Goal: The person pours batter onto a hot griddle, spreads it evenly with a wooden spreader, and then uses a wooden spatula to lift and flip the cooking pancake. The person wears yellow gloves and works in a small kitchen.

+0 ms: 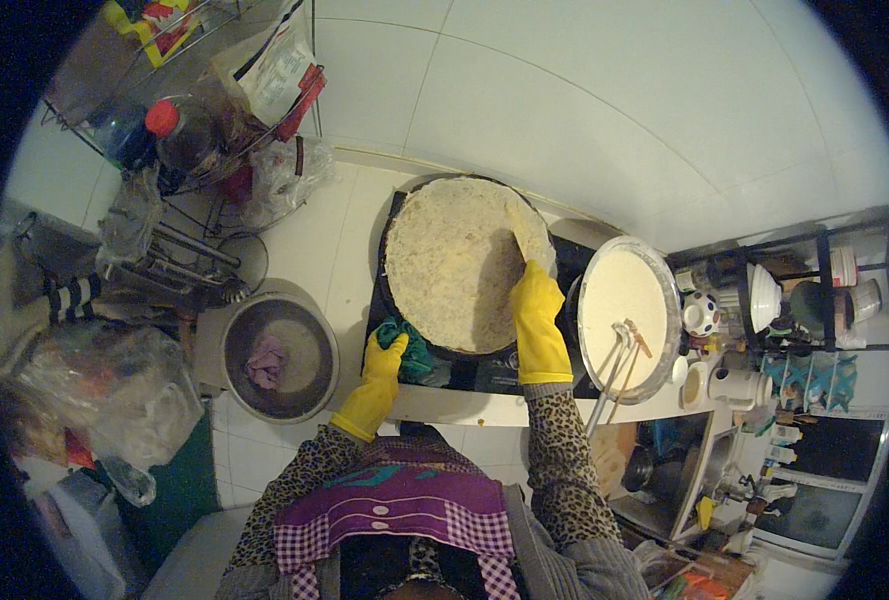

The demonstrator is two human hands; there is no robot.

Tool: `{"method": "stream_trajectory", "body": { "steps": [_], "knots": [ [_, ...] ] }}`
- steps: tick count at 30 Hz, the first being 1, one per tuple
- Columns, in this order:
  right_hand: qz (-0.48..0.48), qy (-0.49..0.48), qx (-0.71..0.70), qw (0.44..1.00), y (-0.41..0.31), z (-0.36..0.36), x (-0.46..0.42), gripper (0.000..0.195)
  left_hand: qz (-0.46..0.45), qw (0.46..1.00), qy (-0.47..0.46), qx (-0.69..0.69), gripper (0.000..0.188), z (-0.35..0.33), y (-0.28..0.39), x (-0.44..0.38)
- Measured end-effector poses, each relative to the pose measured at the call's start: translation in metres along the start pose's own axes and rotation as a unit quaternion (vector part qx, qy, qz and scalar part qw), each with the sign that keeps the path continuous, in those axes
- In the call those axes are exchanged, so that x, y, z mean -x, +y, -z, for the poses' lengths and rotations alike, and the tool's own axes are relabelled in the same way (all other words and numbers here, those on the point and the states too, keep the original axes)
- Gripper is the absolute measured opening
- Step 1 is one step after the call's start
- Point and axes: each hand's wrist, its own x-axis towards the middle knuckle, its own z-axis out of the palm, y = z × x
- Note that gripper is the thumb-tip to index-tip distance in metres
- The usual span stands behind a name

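A large round griddle pan (384,283) stands on the black stove, and a thin pale flatbread (444,262) covers nearly all of its surface. My left hand (377,382), in a yellow rubber glove, holds a bunched green cloth (408,351) against the pan's lower left edge. My right hand (540,319), gloved in yellow too, is at the pan's right side. From its fingers a pale, flat, pointed piece reaches up along the flatbread's edge; whether it is a scraper or a lifted strip of flatbread, I cannot tell.
Right of the pan is a large basin of pale batter (624,292) with a metal ladle (606,382) and a wooden tool in it. A grey basin (332,360) holding a pinkish cloth (267,363) stands at left. Wire racks with bottles and bags rise at upper left; shelves of bowls stand at right.
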Motion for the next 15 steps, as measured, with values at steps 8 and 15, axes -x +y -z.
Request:
{"method": "stream_trajectory", "body": {
  "steps": [8,15],
  "knots": [
    [0.088,0.022,-0.005,0.996,0.002,-0.004,0.023,0.018,-0.016,0.999,0.002,-0.038,0.051,0.014,-0.040,-0.029],
    [0.155,0.030,-0.001,0.987,0.004,-0.011,0.055,0.019,0.006,1.000,0.005,-0.022,0.043,-0.001,-0.002,-0.005]
  ]
}}
